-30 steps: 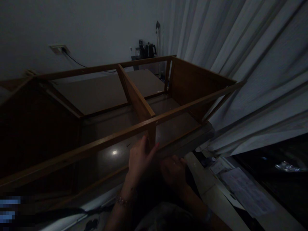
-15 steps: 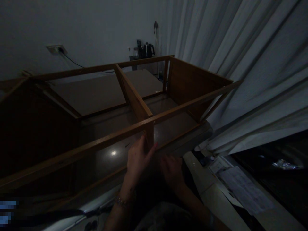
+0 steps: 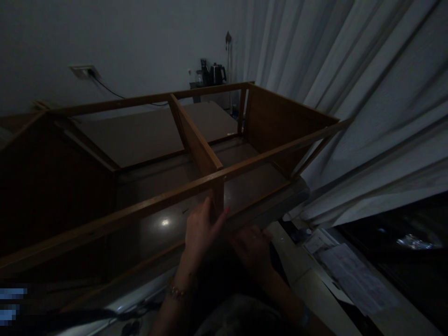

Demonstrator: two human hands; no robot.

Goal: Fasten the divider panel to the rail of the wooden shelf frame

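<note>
Dimly lit all over: grey wall (image 3: 122, 37) at the back, pale curtain (image 3: 350, 84) down the right side, glossy dark floor (image 3: 154, 231) with one bright glint showing through the woodwork. Filling most of the view, an open wooden cabinet frame (image 3: 287, 116), bare of shelves, split by a middle divider panel (image 3: 194, 137), with a long front rail (image 3: 140, 207) slanting across. Left hand (image 3: 201, 231) wrapped about the short upright post (image 3: 219, 198) under that rail, thumb on one side, fingers on the other, closed on it; beaded bracelet (image 3: 175, 290) at the wrist. Right hand (image 3: 252, 247) just beside and lower, against the dark bottom edge of the frame; curled or spread, cannot tell in the gloom. Further back, wall socket (image 3: 82, 71) with a cable trailing off, and a kettle (image 3: 217, 73) on a small stand near the curtain. Sheets of paper (image 3: 353, 277) by a pale ledge (image 3: 301, 275) at the lower right. Lower left corner blurred out; forearms cut off by the bottom edge; dark mass beneath the hands too murky to name.
</note>
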